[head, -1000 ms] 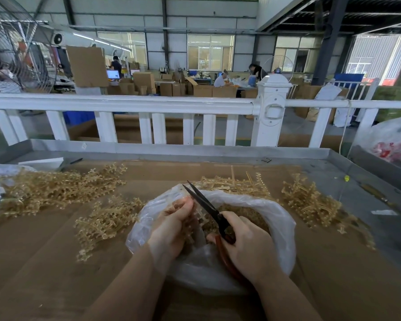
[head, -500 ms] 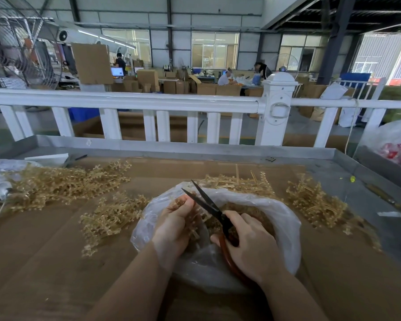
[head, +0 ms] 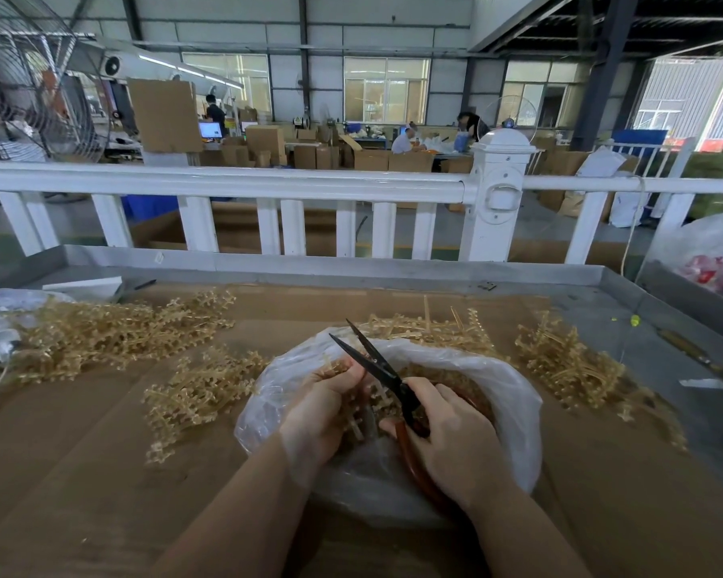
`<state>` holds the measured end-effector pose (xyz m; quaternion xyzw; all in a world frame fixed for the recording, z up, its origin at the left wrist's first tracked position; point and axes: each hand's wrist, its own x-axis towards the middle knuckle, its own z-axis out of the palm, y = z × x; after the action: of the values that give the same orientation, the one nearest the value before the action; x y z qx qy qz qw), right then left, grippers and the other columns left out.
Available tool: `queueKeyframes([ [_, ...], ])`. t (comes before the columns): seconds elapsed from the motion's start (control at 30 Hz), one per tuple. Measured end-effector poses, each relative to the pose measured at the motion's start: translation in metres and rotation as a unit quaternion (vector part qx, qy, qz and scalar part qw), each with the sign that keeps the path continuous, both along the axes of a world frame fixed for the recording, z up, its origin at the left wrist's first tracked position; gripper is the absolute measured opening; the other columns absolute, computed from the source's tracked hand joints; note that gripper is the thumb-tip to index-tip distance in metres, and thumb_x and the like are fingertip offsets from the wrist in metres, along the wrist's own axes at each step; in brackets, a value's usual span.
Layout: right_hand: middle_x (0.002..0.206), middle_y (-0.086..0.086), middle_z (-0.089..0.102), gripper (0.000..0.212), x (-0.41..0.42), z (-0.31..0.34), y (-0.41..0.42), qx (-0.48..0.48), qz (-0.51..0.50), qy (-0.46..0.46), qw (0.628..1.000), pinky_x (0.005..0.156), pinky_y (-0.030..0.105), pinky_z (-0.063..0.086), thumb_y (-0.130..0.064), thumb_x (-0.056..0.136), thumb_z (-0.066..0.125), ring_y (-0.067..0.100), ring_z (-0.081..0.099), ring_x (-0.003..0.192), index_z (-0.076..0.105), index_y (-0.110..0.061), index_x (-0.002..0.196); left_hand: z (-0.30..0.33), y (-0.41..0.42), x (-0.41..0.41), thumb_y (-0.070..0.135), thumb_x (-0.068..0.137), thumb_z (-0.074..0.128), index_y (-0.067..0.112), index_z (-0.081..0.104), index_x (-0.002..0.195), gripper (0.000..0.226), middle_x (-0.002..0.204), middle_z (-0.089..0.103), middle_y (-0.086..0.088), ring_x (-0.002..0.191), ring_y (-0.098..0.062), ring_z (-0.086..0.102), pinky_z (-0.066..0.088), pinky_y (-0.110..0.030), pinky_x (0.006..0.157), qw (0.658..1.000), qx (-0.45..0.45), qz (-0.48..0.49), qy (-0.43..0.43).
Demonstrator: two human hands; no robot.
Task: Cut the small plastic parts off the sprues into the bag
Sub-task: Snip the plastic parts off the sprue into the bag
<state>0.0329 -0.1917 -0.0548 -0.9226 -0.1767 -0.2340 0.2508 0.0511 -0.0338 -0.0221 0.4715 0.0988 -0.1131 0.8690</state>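
A clear plastic bag lies open on the cardboard in front of me, with tan cut parts inside. My left hand holds a tan sprue over the bag's mouth. My right hand grips the red handles of black-bladed scissors. The blades stand parted and point up and away, just above my left fingers. Part of the sprue is hidden between my hands.
Heaps of tan sprues lie to the left, near left, behind the bag and to the right. The metal table rim and a white railing stand beyond. Another filled bag sits far right.
The scissor blades have parted a little wider and my left hand has turned the sprue slightly. Both hands stay over the bag.
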Motion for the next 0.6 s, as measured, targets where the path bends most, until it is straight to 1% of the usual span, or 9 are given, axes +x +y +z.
queueKeyframes([
  [0.07, 0.099, -0.009, 0.065, 0.048, 0.0, 0.0008, 0.0003, -0.01, -0.003, 0.003, 1.0, 0.075, 0.014, 0.039, -0.057, 0.084, 0.056, 0.009, 0.061, 0.091, 0.057, -0.026, 0.121, 0.0002, 0.0005, 0.0004, 0.006, 0.092, 0.053, 0.005, 0.064, 0.081, 0.016, 0.062, 0.067, -0.01, 0.047, -0.017, 0.064, 0.048, -0.023, 0.039, 1.0, 0.006, -0.004, 0.003],
  [0.17, 0.096, -0.007, 0.066, 0.046, -0.0007, 0.0025, 0.0003, -0.011, -0.008, 0.001, 1.0, 0.07, 0.017, 0.045, -0.055, 0.085, 0.058, 0.01, 0.063, 0.086, 0.058, -0.025, 0.12, -0.002, 0.0001, 0.0021, 0.007, 0.091, 0.054, 0.003, 0.065, 0.086, 0.012, 0.072, 0.071, -0.015, 0.056, -0.023, 0.069, 0.051, -0.026, 0.043, 1.0, 0.01, -0.001, 0.005],
  [0.27, 0.09, -0.008, 0.067, 0.045, -0.0022, 0.0031, 0.001, -0.004, -0.008, -0.021, 1.0, 0.067, 0.02, 0.05, -0.055, 0.082, 0.061, 0.01, 0.063, 0.081, 0.062, -0.023, 0.114, -0.0052, -0.0004, 0.0041, 0.007, 0.092, 0.052, 0.002, 0.064, 0.087, 0.014, 0.069, 0.071, -0.014, 0.054, -0.023, 0.068, 0.05, -0.026, 0.041, 1.0, 0.004, 0.019, 0.011],
  [0.4, 0.102, -0.005, 0.065, 0.053, -0.0023, 0.0006, 0.001, -0.009, -0.013, -0.018, 1.0, 0.082, 0.026, 0.051, -0.055, 0.083, 0.06, 0.014, 0.061, 0.098, 0.058, -0.021, 0.124, -0.0068, 0.0, 0.0045, 0.007, 0.092, 0.052, 0.003, 0.064, 0.081, 0.018, 0.066, 0.069, -0.015, 0.049, -0.023, 0.066, 0.048, -0.026, 0.038, 0.999, -0.01, 0.039, 0.016],
  [0.47, 0.103, -0.005, 0.064, 0.053, -0.0023, -0.0002, 0.0005, -0.01, -0.013, -0.017, 1.0, 0.083, 0.026, 0.05, -0.056, 0.083, 0.059, 0.014, 0.06, 0.099, 0.058, -0.023, 0.124, -0.0076, 0.001, 0.0043, 0.007, 0.092, 0.053, 0.004, 0.066, 0.074, 0.022, 0.066, 0.069, -0.015, 0.048, -0.022, 0.066, 0.048, -0.026, 0.038, 0.999, -0.022, 0.039, 0.019],
  [0.6, 0.101, -0.008, 0.063, 0.05, -0.0031, 0.0005, 0.0013, -0.005, -0.007, -0.017, 1.0, 0.082, 0.025, 0.048, -0.058, 0.083, 0.056, 0.012, 0.058, 0.099, 0.057, -0.027, 0.121, -0.008, 0.0033, 0.0034, 0.005, 0.093, 0.05, 0.001, 0.064, 0.087, 0.016, 0.073, 0.07, -0.016, 0.055, -0.023, 0.068, 0.051, -0.027, 0.042, 1.0, -0.008, 0.022, 0.009],
])
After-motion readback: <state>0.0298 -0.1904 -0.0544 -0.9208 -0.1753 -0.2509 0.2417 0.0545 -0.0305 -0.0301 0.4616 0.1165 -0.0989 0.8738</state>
